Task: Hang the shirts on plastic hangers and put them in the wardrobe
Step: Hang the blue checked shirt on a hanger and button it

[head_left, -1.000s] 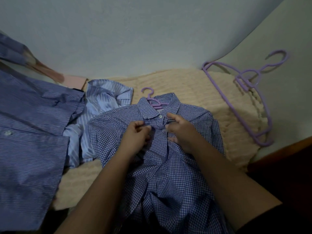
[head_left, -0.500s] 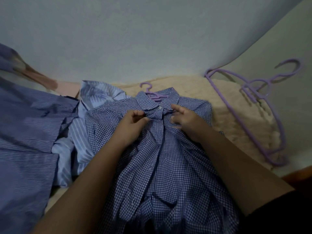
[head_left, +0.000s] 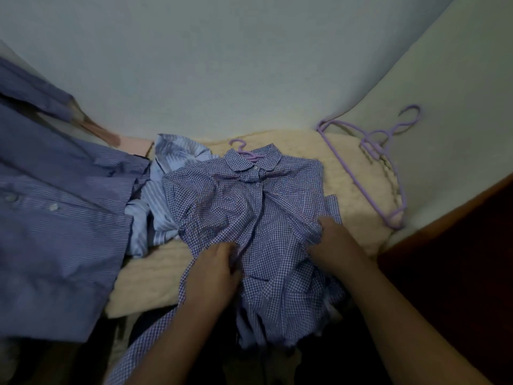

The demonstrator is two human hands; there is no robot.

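Note:
A blue gingham shirt lies front-up on a cream blanket, with a purple plastic hanger inside it; only the hanger's hook pokes out of the collar. My left hand grips the shirt's front placket low on the chest, fingers curled into the cloth. My right hand grips the fabric at the shirt's right side. A light blue striped shirt is crumpled just left of it.
A large dark blue striped shirt covers the left side. Several spare purple hangers lie at the blanket's right edge by the wall. Dark wood furniture stands at the right.
Both hands have slid from the collar button down to the shirt's lower chest and side. The fabric below the collar is now more bunched.

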